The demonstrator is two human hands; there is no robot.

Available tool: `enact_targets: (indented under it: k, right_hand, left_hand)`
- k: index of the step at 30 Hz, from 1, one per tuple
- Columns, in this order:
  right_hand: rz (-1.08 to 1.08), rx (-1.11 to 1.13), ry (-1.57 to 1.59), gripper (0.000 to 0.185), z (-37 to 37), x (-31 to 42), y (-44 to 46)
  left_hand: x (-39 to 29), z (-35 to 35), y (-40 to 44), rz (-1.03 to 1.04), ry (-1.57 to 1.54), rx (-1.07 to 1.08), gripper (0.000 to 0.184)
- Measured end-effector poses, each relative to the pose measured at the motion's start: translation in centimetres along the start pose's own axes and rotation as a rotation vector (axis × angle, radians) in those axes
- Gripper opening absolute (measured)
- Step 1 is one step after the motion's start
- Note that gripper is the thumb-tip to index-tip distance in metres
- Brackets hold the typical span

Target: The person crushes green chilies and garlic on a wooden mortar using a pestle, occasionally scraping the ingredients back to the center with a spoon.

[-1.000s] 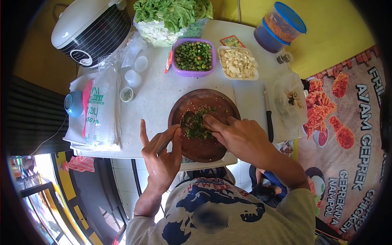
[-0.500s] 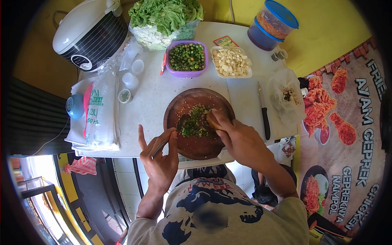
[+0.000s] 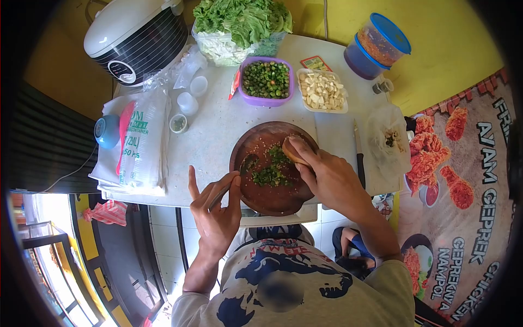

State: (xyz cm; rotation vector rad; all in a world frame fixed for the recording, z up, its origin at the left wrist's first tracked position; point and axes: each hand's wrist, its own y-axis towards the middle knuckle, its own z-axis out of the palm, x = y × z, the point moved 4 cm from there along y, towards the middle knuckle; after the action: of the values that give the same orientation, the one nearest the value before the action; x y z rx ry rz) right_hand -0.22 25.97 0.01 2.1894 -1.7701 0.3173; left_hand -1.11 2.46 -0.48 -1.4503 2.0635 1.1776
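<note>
A round brown wooden mortar [image 3: 256, 199] sits at the table's front edge, with crushed green chili [image 3: 269, 177] and pale seeds spread over its bottom. My right hand [image 3: 327, 171] is closed around a wooden pestle [image 3: 293, 151], whose head rests at the mortar's far right side. On the left, my left hand [image 3: 217, 210] pinches the handle of a metal spoon [image 3: 248, 163] between thumb and fingers, with another finger sticking out. The spoon's bowl lies in the mortar, left of the chili.
Behind the mortar stand a purple tub of cut green chilies [image 3: 267, 101] and a tray of garlic cloves [image 3: 322, 92]. A knife [image 3: 359, 158] lies to the right beside a plastic bag [image 3: 387, 141]. Plastic packs [image 3: 144, 158], small cups [image 3: 187, 102] and a rice cooker [image 3: 139, 41] are left.
The pestle has moved to the mortar's far side, and the chili is more spread out. My left hand keeps its grip on the spoon. The whole view has shifted slightly.
</note>
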Motion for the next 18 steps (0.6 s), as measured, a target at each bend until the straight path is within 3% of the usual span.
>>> enact_targets:
  k: [9,18]
  right_hand:
    - [0.028,0.178,-0.188,0.053,-1.0,1.7,0.9]
    - [0.025,0.313,-0.160,0.051,-1.2,2.0,1.6]
  left_hand:
    - [0.1,-0.3,0.9,-0.002,0.008,0.054,0.013]
    - [0.5,-0.1,1.9,-0.001,-0.009,0.089,0.011]
